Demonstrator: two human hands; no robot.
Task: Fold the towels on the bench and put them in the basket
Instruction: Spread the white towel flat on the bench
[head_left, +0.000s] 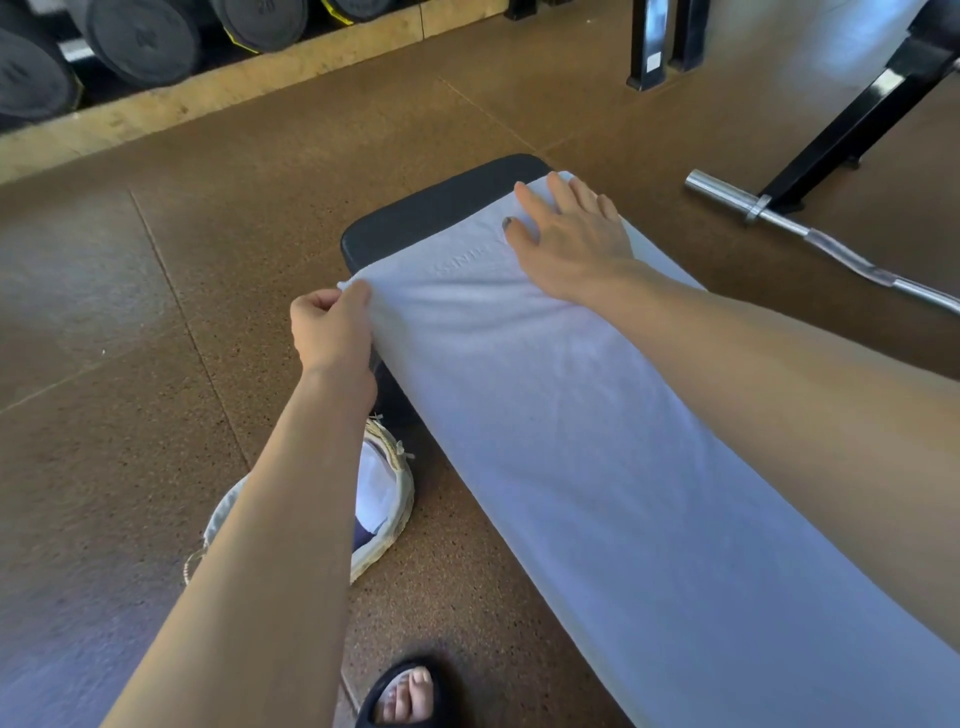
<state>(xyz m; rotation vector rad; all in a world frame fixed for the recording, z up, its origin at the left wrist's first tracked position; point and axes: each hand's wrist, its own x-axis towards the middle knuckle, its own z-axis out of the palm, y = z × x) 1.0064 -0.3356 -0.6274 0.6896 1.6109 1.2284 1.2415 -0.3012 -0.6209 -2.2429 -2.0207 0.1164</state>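
**A:** Start big. Where's the work lying?

**B:** On the bench (441, 208), a dark padded one running from near right to far left. The white towel (571, 441) is spread along it, its long axis following the pad. Only the far end of the pad shows bare.

**A:** And the basket?

**B:** The basket (387, 488) stands on the floor just beside the bench's left side, under the left forearm, with white cloth already in it.

**A:** Now the hands.

**B:** The right hand (566, 244) lies flat on the towel's far end, fingers straight and spread, pressing rather than gripping. The left hand (332, 332) is at the far-left corner, fingers and thumb curled, pinching the towel's edge where it hangs over the bench's side.

**A:** So which way does the cloth run from that pinch?

**B:** Nearly all of it stretches back toward the person, near and right. I'd judge that a fold means carrying the far end toward the near end along that long axis. The left hand already holds a corner; the right would need to take the other one.
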